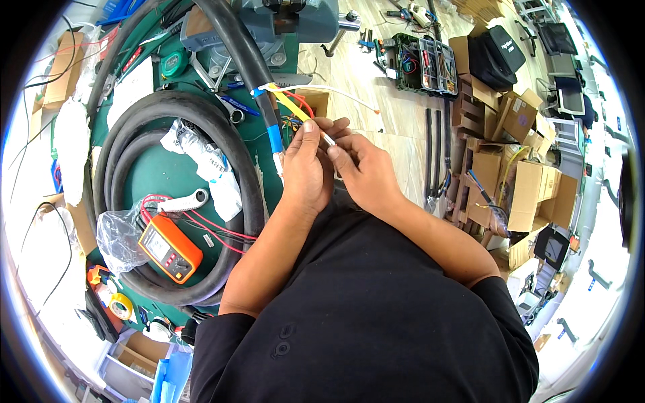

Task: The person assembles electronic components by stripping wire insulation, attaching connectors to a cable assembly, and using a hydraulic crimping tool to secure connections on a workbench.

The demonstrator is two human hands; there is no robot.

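A thick black cable comes down from the top and splits into separate wires below a blue band. Between its thumb and fingers, my left hand pinches the yellow wire. A white tip sticks out past those fingers, and my right hand closes its thumb and fingertips on it. Beside my left hand hangs a black wire with a blue sleeve and a pale end. A white wire curves off to the right, and a short red wire shows behind the yellow one.
A bench vise stands at the bench's far edge. On the green mat, a black cable coil surrounds plastic bags and an orange multimeter with red leads. A green tape measure lies beyond. Toolbox and cardboard boxes stand right.
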